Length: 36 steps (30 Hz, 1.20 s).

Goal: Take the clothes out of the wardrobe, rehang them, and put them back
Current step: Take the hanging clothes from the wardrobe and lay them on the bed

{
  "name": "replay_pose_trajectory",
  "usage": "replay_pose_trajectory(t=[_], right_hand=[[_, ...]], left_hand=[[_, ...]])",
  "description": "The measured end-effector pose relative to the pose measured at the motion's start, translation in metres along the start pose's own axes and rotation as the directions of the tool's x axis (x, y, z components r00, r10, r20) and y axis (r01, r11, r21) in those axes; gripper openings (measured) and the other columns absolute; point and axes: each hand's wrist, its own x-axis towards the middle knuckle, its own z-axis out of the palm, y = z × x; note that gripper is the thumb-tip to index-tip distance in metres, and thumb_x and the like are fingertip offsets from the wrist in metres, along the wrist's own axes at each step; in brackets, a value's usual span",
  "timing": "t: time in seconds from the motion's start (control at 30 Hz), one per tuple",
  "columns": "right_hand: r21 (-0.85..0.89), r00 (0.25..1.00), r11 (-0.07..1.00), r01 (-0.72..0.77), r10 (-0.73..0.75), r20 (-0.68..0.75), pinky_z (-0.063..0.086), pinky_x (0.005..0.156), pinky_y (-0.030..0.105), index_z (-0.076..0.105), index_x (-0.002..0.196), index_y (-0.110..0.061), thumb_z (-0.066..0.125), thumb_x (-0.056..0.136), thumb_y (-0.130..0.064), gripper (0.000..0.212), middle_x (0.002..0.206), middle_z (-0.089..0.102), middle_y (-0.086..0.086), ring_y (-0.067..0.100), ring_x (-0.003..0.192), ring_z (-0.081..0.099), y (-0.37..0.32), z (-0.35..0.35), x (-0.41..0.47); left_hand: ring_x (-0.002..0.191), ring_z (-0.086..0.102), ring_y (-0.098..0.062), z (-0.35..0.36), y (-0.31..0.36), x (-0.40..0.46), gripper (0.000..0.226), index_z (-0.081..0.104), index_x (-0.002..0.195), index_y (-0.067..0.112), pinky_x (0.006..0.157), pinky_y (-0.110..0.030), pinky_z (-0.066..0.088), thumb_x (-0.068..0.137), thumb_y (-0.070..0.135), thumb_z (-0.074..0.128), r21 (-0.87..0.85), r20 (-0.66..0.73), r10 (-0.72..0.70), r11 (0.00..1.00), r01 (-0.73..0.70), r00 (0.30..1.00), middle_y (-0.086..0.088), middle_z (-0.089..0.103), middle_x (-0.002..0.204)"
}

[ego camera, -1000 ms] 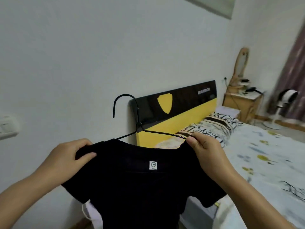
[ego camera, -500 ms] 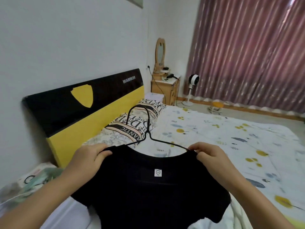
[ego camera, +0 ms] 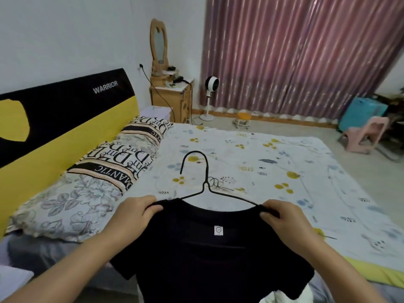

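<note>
A black short-sleeved T-shirt (ego camera: 209, 259) with a small white neck label hangs on a thin black wire hanger (ego camera: 204, 184), whose hook stands upright above the collar. My left hand (ego camera: 131, 215) grips the shirt's left shoulder over the hanger arm. My right hand (ego camera: 282, 219) pinches the right shoulder and the hanger arm there. I hold the shirt in the air over the near side of the bed (ego camera: 273, 171). The wardrobe is out of view.
The bed has a white floral sheet, patterned pillows (ego camera: 98, 178) at the left and a black-and-yellow headboard (ego camera: 65, 119). Beyond it stand a wooden nightstand (ego camera: 170, 101) with a mirror, a white fan (ego camera: 211, 97), purple curtains (ego camera: 295, 53) and a pink chair (ego camera: 365, 136).
My view has swung right, from the wall and headboard to the whole bed and the curtains. Both hands keep their hold on the shirt's shoulders, now over the bed.
</note>
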Motion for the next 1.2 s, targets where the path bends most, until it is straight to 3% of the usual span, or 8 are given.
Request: replay_pose_trajectory(t=[0.1, 0.2, 0.33, 0.6, 0.77, 0.87, 0.97, 1.2], right_hand=[[-0.008, 0.996, 0.996, -0.085, 0.085, -0.018, 0.043, 0.071, 0.028, 0.064, 0.085, -0.010, 0.054, 0.092, -0.011, 0.012, 0.083, 0.066, 0.004, 0.016, 0.080, 0.059, 0.022, 0.001, 0.030], [-0.003, 0.989, 0.989, -0.145, 0.145, -0.033, 0.042, 0.068, 0.024, 0.063, 0.084, -0.015, 0.055, 0.092, -0.010, 0.012, 0.084, 0.065, 0.002, 0.014, 0.080, 0.059, 0.042, 0.005, 0.063], [-0.004, 0.978, 0.979, -0.205, 0.204, -0.039, 0.039, 0.064, 0.019, 0.061, 0.082, -0.017, 0.055, 0.092, -0.011, 0.013, 0.084, 0.064, 0.000, 0.012, 0.078, 0.057, 0.064, 0.013, 0.111], [0.018, 0.958, 0.962, -0.274, 0.274, -0.087, 0.034, 0.056, 0.011, 0.057, 0.080, -0.018, 0.052, 0.093, -0.011, 0.016, 0.076, 0.059, -0.004, 0.004, 0.068, 0.051, 0.105, 0.038, 0.209], [-0.068, 0.952, 0.952, -0.297, 0.290, -0.099, 0.043, 0.072, 0.028, 0.069, 0.096, -0.017, 0.053, 0.090, -0.014, 0.016, 0.091, 0.069, -0.001, 0.019, 0.088, 0.060, 0.144, 0.059, 0.275], [-0.247, 0.968, 0.936, -0.252, 0.238, -0.083, 0.036, 0.073, 0.030, 0.069, 0.100, -0.019, 0.051, 0.092, -0.020, 0.020, 0.096, 0.066, 0.000, 0.022, 0.097, 0.052, 0.177, 0.075, 0.320], [-0.240, 0.960, 0.930, -0.278, 0.279, -0.030, 0.033, 0.068, 0.027, 0.066, 0.098, -0.014, 0.046, 0.094, -0.020, 0.021, 0.098, 0.061, 0.001, 0.021, 0.095, 0.053, 0.207, 0.094, 0.362], [-0.218, 0.931, 0.916, -0.336, 0.358, 0.072, 0.043, 0.078, 0.031, 0.064, 0.103, -0.013, 0.047, 0.092, -0.019, 0.021, 0.107, 0.065, 0.006, 0.027, 0.100, 0.059, 0.270, 0.155, 0.437]], left_hand=[[0.058, 0.050, -0.008, 0.026, 0.002, 0.041, 0.028, 0.053, 0.065, 0.014, 0.054, -0.016, 0.033, 0.091, 0.024, 0.057, -0.009, 0.059, 0.016, 1.000, -0.015, 0.998, 0.003, 0.051, 0.055], [0.067, 0.055, -0.018, 0.054, -0.006, 0.087, 0.028, 0.056, 0.070, 0.009, 0.057, -0.018, 0.033, 0.092, 0.027, 0.055, -0.017, 0.139, 0.032, 0.999, -0.030, 0.990, -0.002, 0.057, 0.063], [0.061, 0.050, -0.008, 0.088, -0.014, 0.149, 0.034, 0.042, 0.062, 0.023, 0.053, -0.020, 0.030, 0.094, 0.031, 0.050, -0.004, 0.214, 0.061, 0.998, -0.061, 0.975, 0.005, 0.051, 0.060], [0.073, 0.054, -0.018, 0.151, -0.030, 0.249, 0.028, 0.052, 0.078, 0.014, 0.053, -0.025, 0.031, 0.096, 0.035, 0.045, 0.117, 0.274, 0.015, 0.992, -0.049, 0.962, -0.001, 0.058, 0.075], [0.072, 0.051, -0.016, 0.201, -0.044, 0.298, 0.031, 0.043, 0.067, 0.022, 0.054, -0.025, 0.030, 0.096, 0.033, 0.046, 0.146, 0.315, -0.079, 0.989, 0.034, 0.946, 0.004, 0.052, 0.069], [0.082, 0.053, -0.018, 0.235, -0.051, 0.326, 0.029, 0.048, 0.070, 0.021, 0.062, -0.027, 0.035, 0.095, 0.035, 0.047, 0.189, 0.298, -0.136, 0.979, 0.081, 0.945, 0.003, 0.052, 0.075], [0.100, 0.049, -0.020, 0.270, -0.058, 0.355, 0.029, 0.064, 0.091, 0.017, 0.076, -0.028, 0.037, 0.093, 0.040, 0.048, 0.340, 0.256, -0.160, 0.938, 0.066, 0.953, -0.001, 0.052, 0.095], [0.077, 0.050, -0.017, 0.350, -0.087, 0.400, 0.030, 0.044, 0.079, 0.016, 0.064, -0.026, 0.033, 0.098, 0.038, 0.038, 0.443, 0.281, -0.301, 0.883, 0.155, 0.911, 0.004, 0.040, 0.075]])
